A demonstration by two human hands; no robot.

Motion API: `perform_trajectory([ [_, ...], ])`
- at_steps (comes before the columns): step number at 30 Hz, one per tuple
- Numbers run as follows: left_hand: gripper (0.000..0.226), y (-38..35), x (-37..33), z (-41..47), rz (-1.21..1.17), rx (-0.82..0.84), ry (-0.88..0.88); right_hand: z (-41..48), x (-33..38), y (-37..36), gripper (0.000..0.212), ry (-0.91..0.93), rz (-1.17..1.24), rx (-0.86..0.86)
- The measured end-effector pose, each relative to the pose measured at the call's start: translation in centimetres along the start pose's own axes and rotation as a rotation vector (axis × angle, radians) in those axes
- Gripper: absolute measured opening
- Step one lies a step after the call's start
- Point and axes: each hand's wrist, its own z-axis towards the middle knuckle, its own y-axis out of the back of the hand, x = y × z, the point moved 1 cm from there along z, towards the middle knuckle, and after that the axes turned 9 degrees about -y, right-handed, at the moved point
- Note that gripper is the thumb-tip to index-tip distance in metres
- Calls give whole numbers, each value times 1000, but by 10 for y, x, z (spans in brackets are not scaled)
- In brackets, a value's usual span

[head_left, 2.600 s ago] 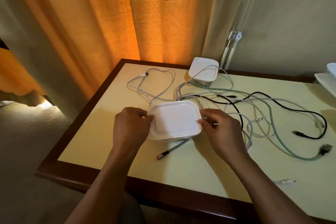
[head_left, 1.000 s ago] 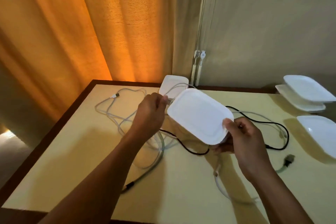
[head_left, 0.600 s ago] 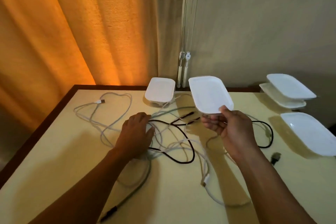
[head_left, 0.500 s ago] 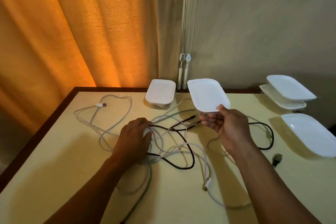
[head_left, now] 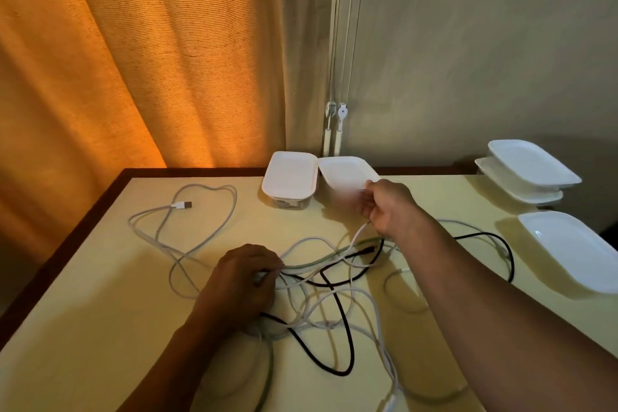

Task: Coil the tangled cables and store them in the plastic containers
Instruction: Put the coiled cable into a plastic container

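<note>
Wht containers, blk/wht/grn cables

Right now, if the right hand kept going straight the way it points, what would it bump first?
Probably the closed container just beside the lid the right hand holds, though depth is unclear.

Blocked at centre of table by tangled cables, loops out to far left. Open at near left + strip betw. cables and far edge. Shut off at far centre by closed container w/ second container just beside. Crowded on right by stacked trays, single tray.
</note>
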Motion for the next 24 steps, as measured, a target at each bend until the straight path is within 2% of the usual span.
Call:
perform_trajectory([
  [4, 18, 3, 2, 5, -148, -19, 202, 8, -12, 5, 17, -58, -67, -73],
  [6, 18, 7, 2, 15, -188, -36, 247, 13, -17, 10, 27, -76, -168, -128],
  [9, 18, 10, 4, 33, -45, -84, 168, 13, -13, 20, 40, 59, -644, -287],
  [12, 29, 10, 10, 62, 145, -50, 36, 1, 2, 22, 35, 391, -1173, -368],
  [14, 43, 10, 13, 91, 295, 111, 20, -2, 8, 15, 42, 590, -1463, -250],
  [15, 49, 10, 15, 106, 376, 212, 11, -4, 9, 11, 48, 623, -1605, -163],
  [17, 54, 5, 18, 126, 490, 419, -11, -4, 8, 5, 53, 586, -1773, -18],
  [19, 56, -1, 19, 131, 521, 575, 35, 0, 6, 3, 53, 516, -1766, 77],
  [24, 65, -10, 5, 126, 635, 563, 111, 8, 9, 3, 52, 538, -1715, 82],
])
